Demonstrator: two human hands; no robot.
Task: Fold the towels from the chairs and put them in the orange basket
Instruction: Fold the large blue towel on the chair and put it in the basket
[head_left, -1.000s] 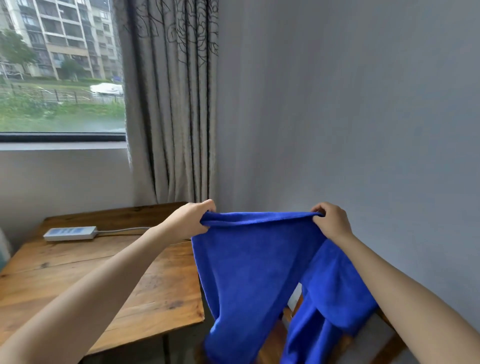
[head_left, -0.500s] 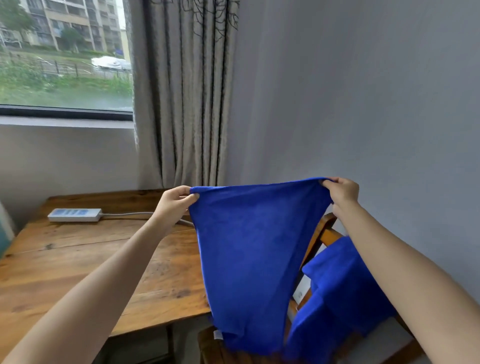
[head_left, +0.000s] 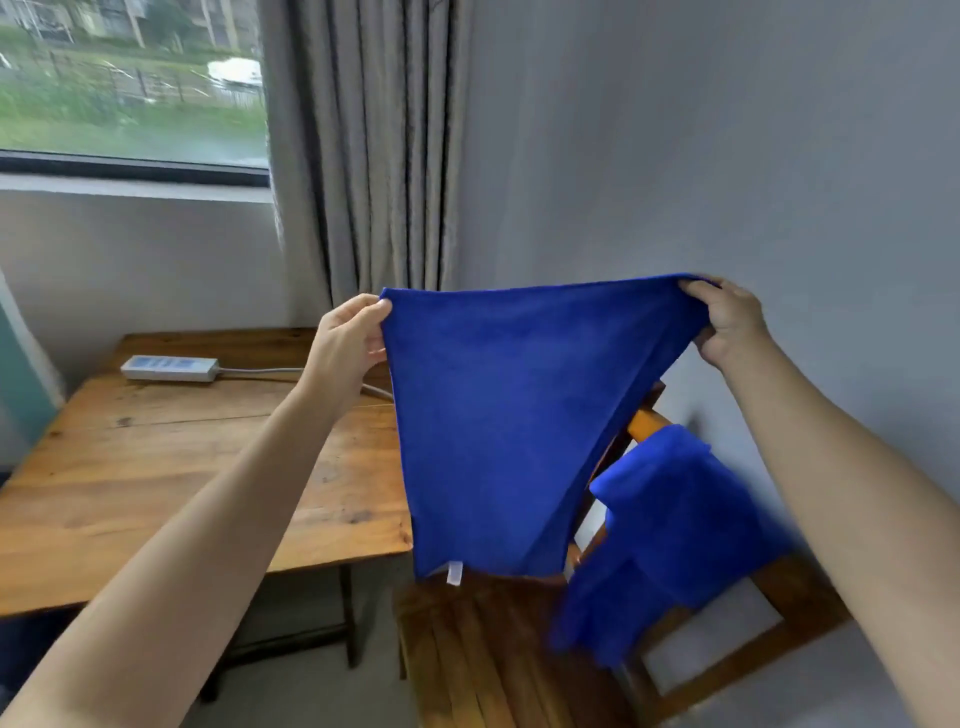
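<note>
The left hand (head_left: 348, 338) pinches one top corner of a blue towel (head_left: 509, 415), thumb and fingers curled on the hem. At 3 o'clock from it, the right hand (head_left: 727, 322) grips the other corner. The towel hangs spread between them above the wooden chair (head_left: 467, 649). At 4 o'clock a second towel (head_left: 675, 519) drapes over the chair back, seemingly bunched, though blurred. A power strip (head_left: 169, 368) lies on the table (head_left: 156, 467) at 9 o'clock.

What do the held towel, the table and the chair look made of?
Held towel: soft blue cloth, probably microfibre, by its fuzzy matte nap. Table: wood with a slight sheen, grain and knots showing. Chair: similar brown wood, slatted seat.
</note>
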